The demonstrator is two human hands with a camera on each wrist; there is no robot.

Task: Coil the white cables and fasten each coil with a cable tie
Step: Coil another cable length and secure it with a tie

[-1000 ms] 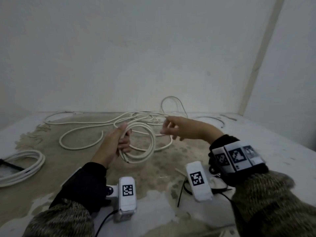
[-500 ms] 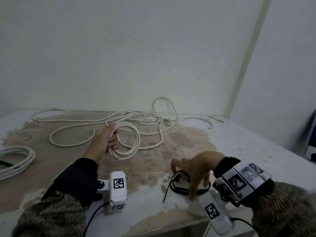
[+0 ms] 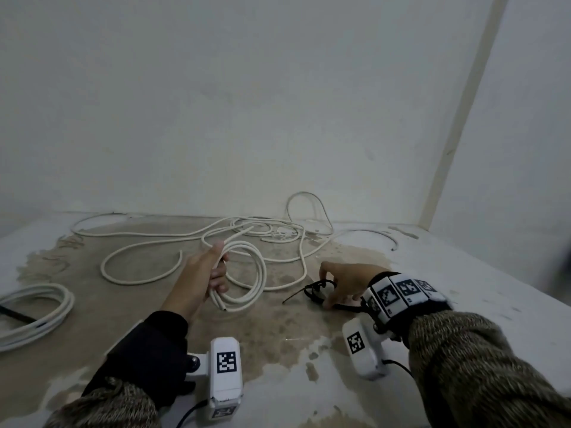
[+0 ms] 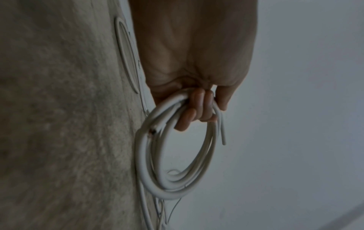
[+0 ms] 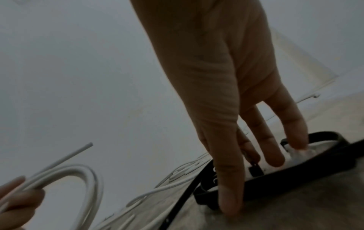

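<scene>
While the left hand (image 3: pixel 207 274) grips a finished-looking coil (image 3: pixel 247 273) of white cable above the table (image 3: pixel 463 273), fingers curled round the bunched turns with both cable ends sticking out, the right hand (image 3: pixel 346 281) is down on the black ties (image 3: pixel 315 292) near the table's front, fingers (image 5: pixel 230 196) spread and fairly straight, touching but not clearly pinching one yet. One tied coil (image 3: pixel 34 310) lies at far left, looks done; this second coil still needs its tie. More loose cable (image 3: pixel 185 234) sprawls at the back, uncoiled, so roughly midway I'd judge.
</scene>
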